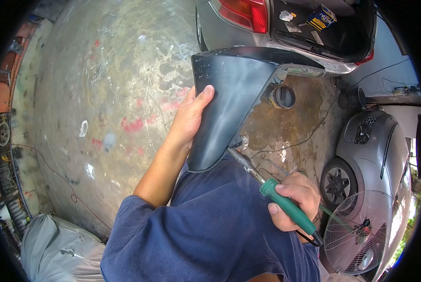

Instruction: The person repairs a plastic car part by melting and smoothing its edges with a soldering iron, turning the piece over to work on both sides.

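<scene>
A dark, curved car body panel (229, 89) spans the middle of the view, narrowing toward the person's lap. My left hand (191, 113) grips its left edge, thumb on the front face and the other fingers hidden behind. My right hand (297, 199) is closed around the green handle of a soldering iron (288, 207). The iron's metal shaft points up and left, and its tip is at the panel's lower right edge, close to a small broken-looking part; exact contact is hard to make out. A black cord leaves the handle's lower end.
Behind the panel is a grey car (262, 40) with an open trunk holding a blue box (321, 18). A round container (282, 97) sits on the stained floor (112, 84). At right are a silver car (370, 141) and a wire-caged fan (358, 232). Loose cables cross the floor.
</scene>
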A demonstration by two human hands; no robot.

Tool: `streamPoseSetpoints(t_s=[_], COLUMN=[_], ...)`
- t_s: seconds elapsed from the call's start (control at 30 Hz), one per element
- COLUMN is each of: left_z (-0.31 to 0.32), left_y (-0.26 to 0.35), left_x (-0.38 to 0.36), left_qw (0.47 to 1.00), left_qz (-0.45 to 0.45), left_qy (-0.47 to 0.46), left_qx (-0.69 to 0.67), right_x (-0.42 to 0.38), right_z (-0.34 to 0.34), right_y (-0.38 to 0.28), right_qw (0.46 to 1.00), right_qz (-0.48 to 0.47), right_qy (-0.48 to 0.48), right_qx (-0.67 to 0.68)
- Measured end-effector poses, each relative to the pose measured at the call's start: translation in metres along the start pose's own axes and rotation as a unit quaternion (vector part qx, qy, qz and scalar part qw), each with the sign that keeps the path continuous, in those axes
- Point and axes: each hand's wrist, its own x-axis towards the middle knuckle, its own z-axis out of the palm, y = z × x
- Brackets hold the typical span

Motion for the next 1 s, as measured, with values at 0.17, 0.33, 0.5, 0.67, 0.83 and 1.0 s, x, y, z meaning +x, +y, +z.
streamPoseSetpoints(t_s=[0.17, 0.33, 0.5, 0.67, 0.83, 1.0], left_z=[0.001, 0.003, 0.003, 0.004, 0.004, 0.004], left_y=[0.001, 0.002, 0.004, 0.004, 0.003, 0.002], left_x=[-0.001, -0.004, -0.006, -0.008, -0.01, -0.01], left_qw=[1.0, 1.0, 0.999, 0.999, 0.999, 0.999], left_qz=[0.012, 0.014, 0.015, 0.015, 0.021, 0.026], left_qy=[-0.001, 0.002, 0.002, -0.006, -0.007, -0.017], left_qx=[0.01, 0.02, 0.035, 0.028, 0.031, 0.025], right_x=[0.0, -0.001, -0.002, -0.004, -0.006, -0.007], right_z=[0.0, 0.0, 0.0, -0.001, 0.0, 0.0], right_y=[-0.002, -0.005, -0.006, -0.008, -0.01, -0.011], right_qw=[1.0, 1.0, 1.0, 1.0, 1.0, 1.0], right_qz=[-0.004, -0.003, -0.003, 0.0, 0.0, -0.001], right_qy=[0.0, -0.002, -0.004, -0.008, -0.003, -0.002], right_qx=[-0.001, -0.005, -0.003, -0.001, 0.002, 0.002])
